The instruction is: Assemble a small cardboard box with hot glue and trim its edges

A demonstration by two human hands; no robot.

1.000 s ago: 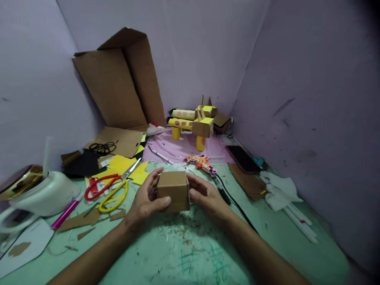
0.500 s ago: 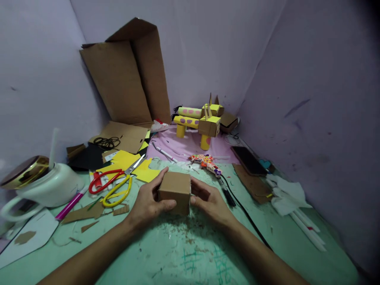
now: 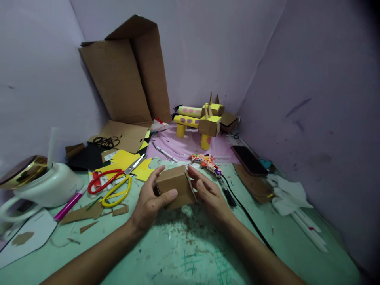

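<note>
A small brown cardboard box (image 3: 181, 193) is held tilted over the table, its right end facing my right hand. My left hand (image 3: 147, 204) grips its left side, with the thumb across the front face and the fingers behind. Beside the right end is my right hand (image 3: 214, 200), fingers stretched out and thumb raised. Its fingertips come close to the box's edge; whether they touch it I cannot tell. Just beyond lies a glue gun (image 3: 204, 161) with a colourful pattern.
Red-and-yellow-handled scissors (image 3: 117, 188) lie on yellow paper (image 3: 126, 158) at left, near a white mug (image 3: 56, 186). Cardboard animal figures (image 3: 204, 120) stand at the back. A black cable (image 3: 246, 211), a phone (image 3: 248, 160) and white glue sticks (image 3: 307, 229) are at right.
The box has tilted in my left hand, its right end turning. My right hand has loosened from its right side, with the thumb lifted and the fingers stretched out.
</note>
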